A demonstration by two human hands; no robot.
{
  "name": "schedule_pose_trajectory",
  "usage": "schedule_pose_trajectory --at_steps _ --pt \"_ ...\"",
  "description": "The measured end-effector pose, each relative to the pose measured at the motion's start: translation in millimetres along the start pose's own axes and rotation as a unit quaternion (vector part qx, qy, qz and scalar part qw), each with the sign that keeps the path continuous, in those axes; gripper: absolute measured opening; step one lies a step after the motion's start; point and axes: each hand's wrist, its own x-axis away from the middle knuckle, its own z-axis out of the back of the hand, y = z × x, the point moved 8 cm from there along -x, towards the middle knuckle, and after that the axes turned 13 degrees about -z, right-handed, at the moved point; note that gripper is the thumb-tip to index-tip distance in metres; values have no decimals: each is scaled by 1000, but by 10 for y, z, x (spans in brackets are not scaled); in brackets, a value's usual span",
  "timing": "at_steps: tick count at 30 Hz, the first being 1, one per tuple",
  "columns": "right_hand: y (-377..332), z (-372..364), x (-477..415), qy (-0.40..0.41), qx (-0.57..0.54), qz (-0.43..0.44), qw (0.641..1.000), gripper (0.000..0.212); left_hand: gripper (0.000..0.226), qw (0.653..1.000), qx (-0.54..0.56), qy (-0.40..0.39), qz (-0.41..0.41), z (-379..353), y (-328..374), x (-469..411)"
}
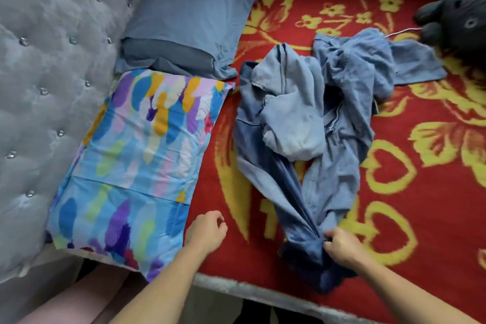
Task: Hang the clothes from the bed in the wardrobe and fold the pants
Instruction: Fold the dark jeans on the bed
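Observation:
A heap of blue denim clothes (334, 118) lies crumpled on the red bed cover. A pale blue garment (292, 113) sits on top of darker jeans (273, 187), whose legs run toward the bed's near edge. My right hand (342, 246) grips the bunched end of the jeans near the edge. My left hand (207, 231) hovers over the cover left of the jeans, its fingers loosely curled and holding nothing.
A multicoloured pillow (136, 166) and a blue-grey pillow (189, 13) lie against the tufted grey headboard (44, 87) on the left. A dark plush toy (457, 16) sits at the far right. The red and yellow flowered cover (420, 192) spreads to the right.

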Motion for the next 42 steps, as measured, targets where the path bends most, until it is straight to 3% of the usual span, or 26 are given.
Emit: schedule_pose_trajectory --at_steps 3,6,11,13,15,18,19,20,22,23,26,28,31,34,36,40,42 --pt "526 15 117 -13 55 -55 997 12 21 999 40 -21 -16 -189 175 -194" --pt "1260 19 208 19 103 -166 981 24 23 996 90 -23 -16 -351 257 -441" --pt "1822 284 79 109 108 -284 946 37 50 977 212 23 -14 -406 489 -1030" --pt "1518 495 -138 190 47 -225 954 44 63 951 305 49 -10 -416 619 -1311" --pt "985 709 -310 284 -39 -111 951 55 80 923 373 88 -18 -372 760 -1633" --pt "353 716 -646 245 -151 -49 956 77 104 886 455 95 8 -431 855 -2132" --pt "258 624 -774 209 -191 -59 957 79 102 871 483 85 24 -503 865 -2229" --pt "202 527 -865 182 -230 -67 954 74 86 856 510 75 33 -572 900 -2266" --pt "157 311 -902 168 -271 -68 946 48 36 847 527 62 35 -675 1022 -2172" --pt "177 169 -857 166 -272 -65 946 35 24 848 526 61 39 -730 1055 -2112" --pt "394 -354 -562 137 -227 -77 961 22 17 842 532 90 4 -720 1051 -1786" --pt "591 -589 -312 123 -182 -102 970 20 15 875 468 118 -48 -553 1003 -1434" --pt "697 -427 -75 181 -238 -129 946 24 11 943 239 173 -156 -263 815 -836" --pt "280 130 -23 245 -300 -70 919 27 4 957 19 218 -188 -115 338 -331" --pt "-150 447 -79 262 -301 -15 917 31 7 949 -95 194 -228 -234 21 -113" --pt "-981 641 -437 225 -231 50 945 63 33 959 -143 80 -230 -805 -450 -53" --pt "-1214 553 -678 194 -184 47 962 84 42 985 -49 74 -151 -937 -648 -211"
